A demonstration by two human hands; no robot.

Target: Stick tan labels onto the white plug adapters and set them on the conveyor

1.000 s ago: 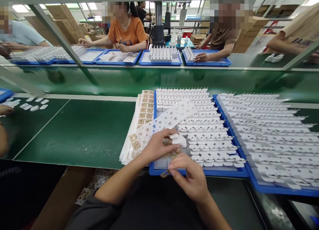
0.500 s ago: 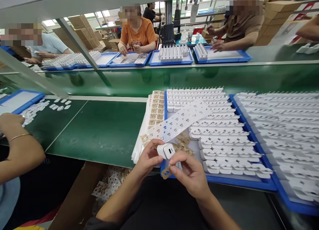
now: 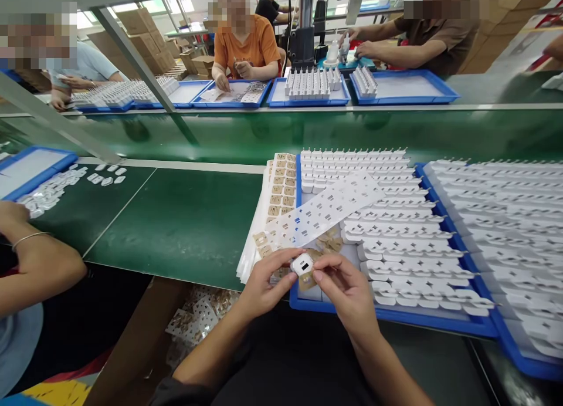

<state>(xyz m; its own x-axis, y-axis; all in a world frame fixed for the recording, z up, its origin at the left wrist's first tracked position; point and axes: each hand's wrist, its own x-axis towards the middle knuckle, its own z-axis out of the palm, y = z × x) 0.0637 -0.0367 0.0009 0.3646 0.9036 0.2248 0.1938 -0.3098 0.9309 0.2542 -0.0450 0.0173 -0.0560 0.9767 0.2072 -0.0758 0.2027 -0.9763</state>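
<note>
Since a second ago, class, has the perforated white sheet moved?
No: the perforated white sheet still slants across the left edge of the blue tray under it; both shift together in view.

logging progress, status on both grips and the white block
Left grip on white block. Right grip on tan sticker, close by block. Strip over part of tray, beyond block.

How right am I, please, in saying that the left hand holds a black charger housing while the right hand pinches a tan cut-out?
Only the colour is wrong: the head view shows a white charger housing in the left hand; the right hand does pinch a tan cut-out.
</note>
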